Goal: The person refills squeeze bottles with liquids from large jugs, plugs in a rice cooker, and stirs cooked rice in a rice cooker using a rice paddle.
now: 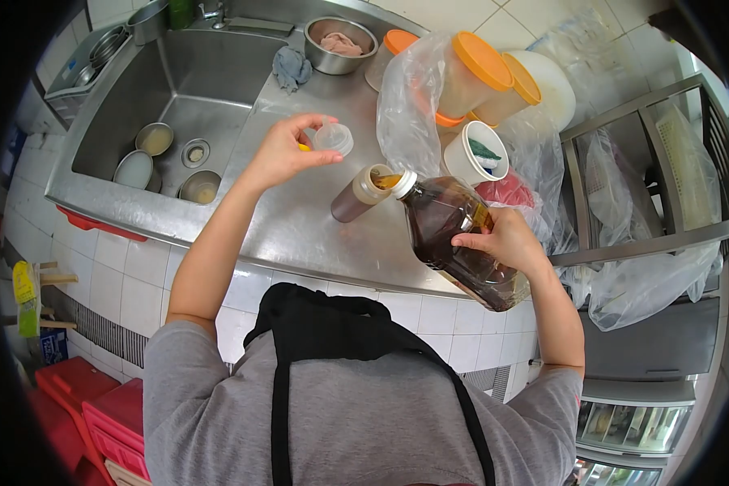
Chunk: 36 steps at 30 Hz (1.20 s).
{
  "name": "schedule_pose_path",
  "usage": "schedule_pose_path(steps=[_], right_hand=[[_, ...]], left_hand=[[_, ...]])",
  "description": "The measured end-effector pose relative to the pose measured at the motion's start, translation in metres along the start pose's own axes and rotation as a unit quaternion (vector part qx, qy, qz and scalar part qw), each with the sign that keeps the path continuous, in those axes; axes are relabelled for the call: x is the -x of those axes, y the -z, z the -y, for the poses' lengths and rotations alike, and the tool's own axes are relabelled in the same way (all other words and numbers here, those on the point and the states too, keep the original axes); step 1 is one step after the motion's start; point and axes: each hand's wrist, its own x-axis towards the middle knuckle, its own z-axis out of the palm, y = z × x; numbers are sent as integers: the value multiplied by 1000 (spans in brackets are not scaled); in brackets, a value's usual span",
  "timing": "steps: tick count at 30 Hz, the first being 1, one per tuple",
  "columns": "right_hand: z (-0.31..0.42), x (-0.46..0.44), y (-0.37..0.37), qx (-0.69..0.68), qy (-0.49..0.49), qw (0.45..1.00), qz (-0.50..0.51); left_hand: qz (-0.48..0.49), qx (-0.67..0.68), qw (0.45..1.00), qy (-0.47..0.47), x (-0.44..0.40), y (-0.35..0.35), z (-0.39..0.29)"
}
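Observation:
My right hand (508,241) grips a large clear plastic jug (439,217) of dark brown liquid, tipped over to the left. From its white-rimmed mouth, brown liquid runs into the opening of a small clear bottle (355,200), which stands on the steel counter (287,223) and is partly filled with brown liquid. Held up beside it, my left hand (282,152) pinches a translucent plastic cap (336,139); a bit of yellow shows between the fingers. Neither hand touches the small bottle.
Left is a steel sink (211,69) holding several bowls. A grey cloth (292,68) and a metal bowl (340,46) sit at the back. Orange-lidded containers (483,61), a white tub (455,158) with a green scrubber and plastic bags stand behind the jug. A metal rack (648,243) is right.

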Motion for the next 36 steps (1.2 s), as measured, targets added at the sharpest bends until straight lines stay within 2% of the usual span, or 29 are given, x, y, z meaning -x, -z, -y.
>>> schedule_pose_path(steps=[7, 12, 23, 28, 36], right_hand=[[3, 1, 3, -20, -23, 1000, 8], [-3, -1, 2, 1, 9, 1000, -4], [0, -1, 2, -17, -8, 1000, 14], [-1, -2, 2, -19, -3, 1000, 16], [-6, -2, -3, -39, 5, 999, -6]], left_hand=[[-2, -7, 1000, -6, 0, 0, 2], [-5, -4, 1000, -9, 1, -2, 1], [-22, -24, 999, 1, -1, -4, 5], [4, -18, 1000, 23, 0, -4, 5], [3, -19, 1000, 2, 2, -5, 1]])
